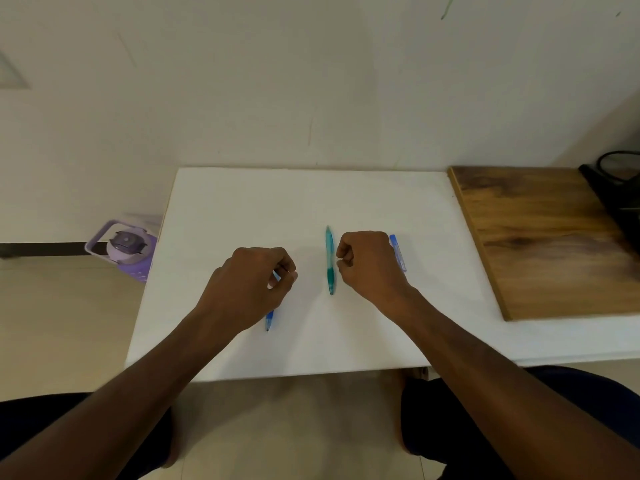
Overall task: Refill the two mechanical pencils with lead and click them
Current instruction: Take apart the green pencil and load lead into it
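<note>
A blue mechanical pencil (269, 320) lies on the white board (242, 209), most of it hidden under my left hand (252, 282). That hand's curled fingers and thumb pinch its upper part, and a bit of blue shows between them. A teal mechanical pencil (330, 261) lies lengthwise at the board's middle, untouched. Just right of it is my right hand (367, 265), fingers curled into a loose fist with nothing in it. A blue lead case (398, 252) lies on the board behind that hand, partly covered by it.
A wooden board (547, 237) lies on the table to the right, with a black bag (620, 199) at its far corner. A purple water bottle (126, 249) stands on the floor to the left. The wall is right behind the table.
</note>
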The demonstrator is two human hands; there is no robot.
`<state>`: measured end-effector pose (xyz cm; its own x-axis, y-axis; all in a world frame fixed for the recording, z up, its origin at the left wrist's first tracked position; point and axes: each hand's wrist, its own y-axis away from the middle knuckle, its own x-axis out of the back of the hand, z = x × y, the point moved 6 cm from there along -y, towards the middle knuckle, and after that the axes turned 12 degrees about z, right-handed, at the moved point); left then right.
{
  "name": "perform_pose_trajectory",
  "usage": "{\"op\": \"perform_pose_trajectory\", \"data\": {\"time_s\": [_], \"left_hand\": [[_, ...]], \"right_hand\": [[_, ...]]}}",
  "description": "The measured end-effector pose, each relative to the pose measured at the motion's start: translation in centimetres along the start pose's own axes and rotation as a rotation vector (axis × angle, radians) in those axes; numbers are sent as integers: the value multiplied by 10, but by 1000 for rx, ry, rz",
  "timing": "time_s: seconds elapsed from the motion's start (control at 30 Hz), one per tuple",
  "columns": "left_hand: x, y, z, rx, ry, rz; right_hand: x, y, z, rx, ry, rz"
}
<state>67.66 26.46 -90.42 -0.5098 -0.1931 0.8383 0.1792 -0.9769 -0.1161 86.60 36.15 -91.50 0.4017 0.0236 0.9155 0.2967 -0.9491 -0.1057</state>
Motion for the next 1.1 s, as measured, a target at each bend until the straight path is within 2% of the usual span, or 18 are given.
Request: {"op": "perform_pose_trajectory", "data": {"time_s": [0.27,0.5,0.7,0.83,0.93,1.03,1.1], "left_hand": [[-1,-2,-4,-2,32,33],[-2,-3,-7,36,139,49],[-3,-1,-8,31,91,40],[-3,-1,-9,20,49,42],[-2,-2,-10,12,45,48],[0,-3,-11,15,47,48],[1,-3,-10,16,51,56]], "right_hand": [[6,2,13,-94,22,-4],[12,-3,17,-188,-194,-3],[11,-1,34,-193,25,-50],[25,-8,38,-178,101,60],[30,-14,25,-100,38,168],[13,-7,1,-64,-103,106],[-5,2,-11,-50,-92,23]]}}
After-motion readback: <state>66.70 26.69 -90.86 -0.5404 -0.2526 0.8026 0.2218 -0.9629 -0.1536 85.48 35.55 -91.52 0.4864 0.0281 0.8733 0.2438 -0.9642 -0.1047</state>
